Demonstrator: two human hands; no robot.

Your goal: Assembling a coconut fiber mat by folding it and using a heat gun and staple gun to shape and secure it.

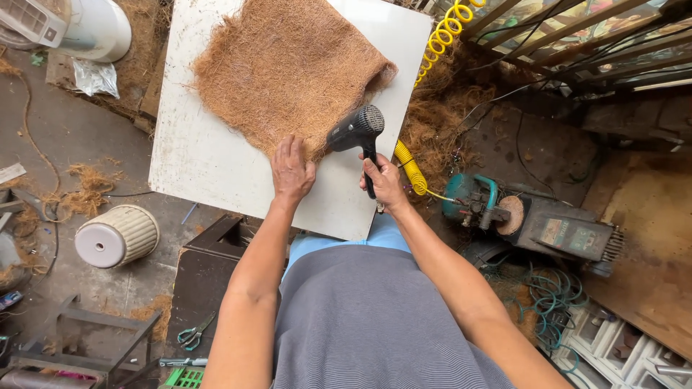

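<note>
A brown coir fibre mat point(285, 68) lies on a white board point(209, 158). My left hand point(292, 171) presses flat on the mat's near edge, fingers spread. My right hand point(383, 181) grips the handle of a black staple gun point(357, 133) whose head sits at the mat's near right corner. A yellow coiled air hose point(412, 169) runs from the tool's handle up along the board's right edge.
A teal and black air compressor point(533, 220) stands on the floor at right with green hose point(551, 295) beside it. A white ribbed pot point(119, 236) lies at left. Scissors point(193, 333) rest on a dark board. Loose coir point(440, 119) piles right of the board.
</note>
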